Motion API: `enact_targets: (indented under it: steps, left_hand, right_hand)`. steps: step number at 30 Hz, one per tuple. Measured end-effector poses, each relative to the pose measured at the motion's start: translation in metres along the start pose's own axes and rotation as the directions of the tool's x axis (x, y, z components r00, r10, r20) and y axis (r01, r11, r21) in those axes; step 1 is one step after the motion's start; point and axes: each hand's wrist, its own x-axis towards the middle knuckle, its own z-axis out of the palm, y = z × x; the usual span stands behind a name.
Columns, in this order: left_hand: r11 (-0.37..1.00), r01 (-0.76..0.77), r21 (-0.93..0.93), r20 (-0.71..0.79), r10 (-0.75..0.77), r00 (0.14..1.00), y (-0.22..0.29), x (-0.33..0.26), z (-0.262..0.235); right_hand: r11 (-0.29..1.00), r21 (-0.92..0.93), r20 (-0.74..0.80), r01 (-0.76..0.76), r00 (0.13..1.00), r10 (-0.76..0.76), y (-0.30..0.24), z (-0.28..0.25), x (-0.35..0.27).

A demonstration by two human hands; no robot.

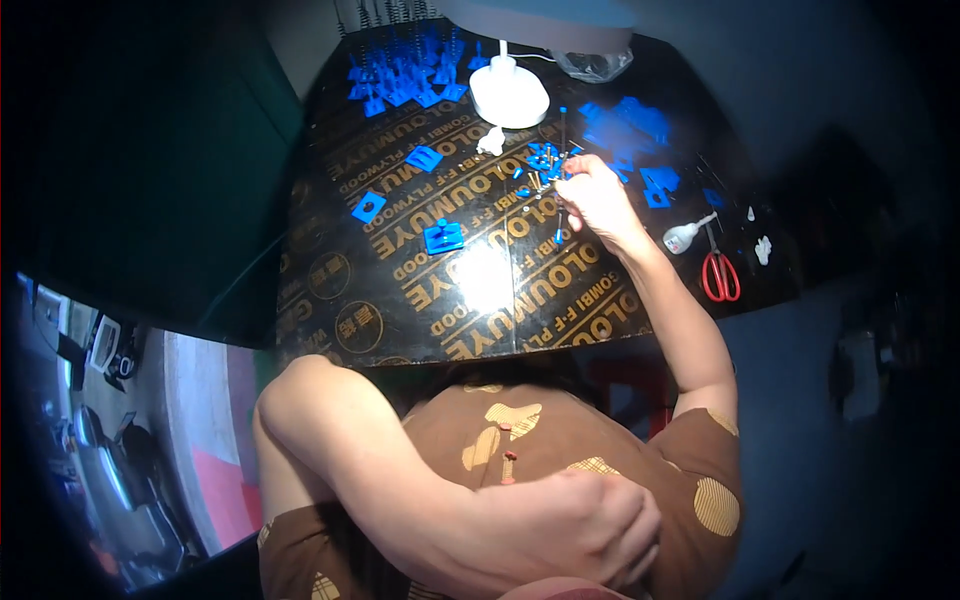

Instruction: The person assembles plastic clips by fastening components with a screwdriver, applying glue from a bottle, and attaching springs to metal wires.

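Over a pile of small blue parts and metal screws [540, 165], my right hand [598, 202] reaches with its fingers pinched together. What sits between those fingertips is too small to make out. A thin dark rod with blue ends [563, 130] runs past the fingers; whether they grip it does not show. My left hand [590, 520] is drawn up against my brown patterned shirt, its fingers curled closed and their inner side hidden. Left of the pile lie separate blue square pieces [424, 158], another with a round hole [369, 207], and one with an upright stem [444, 236].
A white lamp base [509, 95] stands at the back of the dark printed board [400, 325]. Blue pieces with springs [405, 75] crowd the far left; more blue parts [625, 125] lie far right. At right are a white squeeze bottle [684, 236] and red-handled scissors [719, 277].
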Motion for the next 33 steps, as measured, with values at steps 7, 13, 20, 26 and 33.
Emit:
enact_targets:
  steps: [7,13,20,26,33]
  left_hand:
    - [0.966,0.157,-0.205,0.133,-0.131,0.982,-0.019,-0.035,-0.007]
    - [0.841,0.517,-0.158,0.048,-0.516,0.855,-0.037,-0.058,0.004]
    - [0.753,0.610,-0.247,-0.149,-0.652,0.744,-0.046,-0.094,0.017]
    - [0.606,0.684,-0.406,-0.230,-0.792,0.565,-0.046,-0.117,0.025]
    - [0.454,0.711,-0.537,-0.282,-0.891,0.356,-0.044,-0.137,0.024]
  right_hand:
    - [0.948,-0.316,0.021,0.050,0.999,-0.045,0.009,-0.002,0.024]
    - [0.837,-0.546,-0.009,-0.031,0.999,0.031,-0.007,0.005,0.033]
    - [0.631,-0.755,0.046,0.178,0.974,-0.220,0.011,0.006,0.047]
    - [0.529,-0.819,0.115,0.223,0.966,-0.230,0.014,0.009,0.053]
    - [0.460,-0.874,0.106,0.157,0.985,-0.134,0.006,0.015,0.048]
